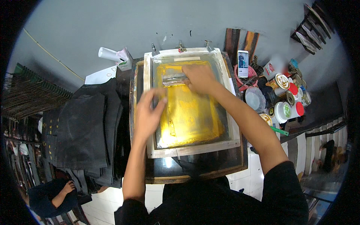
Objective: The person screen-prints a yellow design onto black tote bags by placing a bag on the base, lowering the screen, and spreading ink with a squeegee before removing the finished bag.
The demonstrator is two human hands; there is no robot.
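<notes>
Grey wall (112,22): one, beyond both sets of fingers. Table (210,165), dark: one, beneath them. Screen frame (197,149), pale-rimmed, yellow-inked: on the table, directly under the fingers. Squeegee (173,79): I see it grasped by the right hand (200,78). Left hand (149,114): fingers parted, holding nothing; contact I cannot tell. Black cloth stack (80,131): left of those fingers. Phone (243,64), tubs (282,112): right of the right fingers.

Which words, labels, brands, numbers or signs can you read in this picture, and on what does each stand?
None can be quoted with certainty.
White rectangular phone with lit screen: too small.
White box with green print, near the wall: too small.
Round white tub with green-patterned lid: too small.
Black flat sheets with small yellow marks: too small to tell if letters.
</notes>
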